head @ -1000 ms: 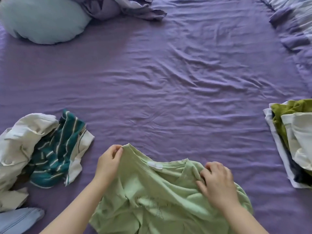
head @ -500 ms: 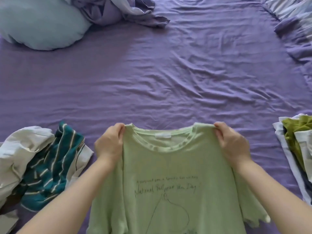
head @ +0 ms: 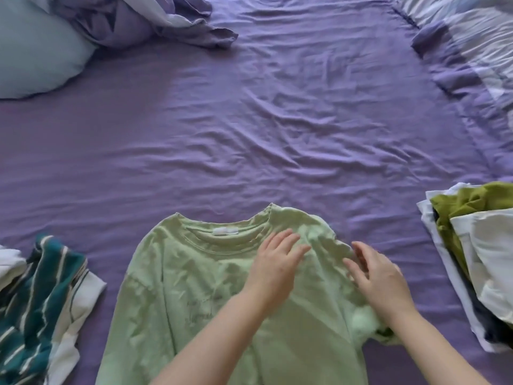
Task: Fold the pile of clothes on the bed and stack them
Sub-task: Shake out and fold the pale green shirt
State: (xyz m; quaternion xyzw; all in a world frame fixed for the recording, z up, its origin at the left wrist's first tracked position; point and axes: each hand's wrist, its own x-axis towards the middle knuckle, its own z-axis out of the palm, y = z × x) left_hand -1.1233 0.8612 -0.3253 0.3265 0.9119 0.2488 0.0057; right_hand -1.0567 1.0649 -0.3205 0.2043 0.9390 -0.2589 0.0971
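Observation:
A light green T-shirt [head: 194, 287] lies spread front-up on the purple bed sheet [head: 249, 134], collar away from me. My left hand [head: 274, 268] rests flat on its right chest area with fingers straight. Over the shirt's right shoulder and sleeve, which is bunched, my right hand [head: 380, 282] lies open with straight fingers. At the left edge is the unfolded pile: a teal striped garment [head: 36, 295] with white cloth [head: 8, 262] beside it. A stack of folded clothes [head: 477, 262], white and olive green, sits at the right.
A pale blue pillow [head: 36, 51] lies at the far left corner next to a crumpled purple duvet [head: 144, 20]. More striped bedding [head: 472, 45] is bunched at the far right. Wrinkled sheet stretches between them.
The shirt, held up by its shoulders half a second ago, now lies flat on the bed. Both hands have let go and moved onto its right side.

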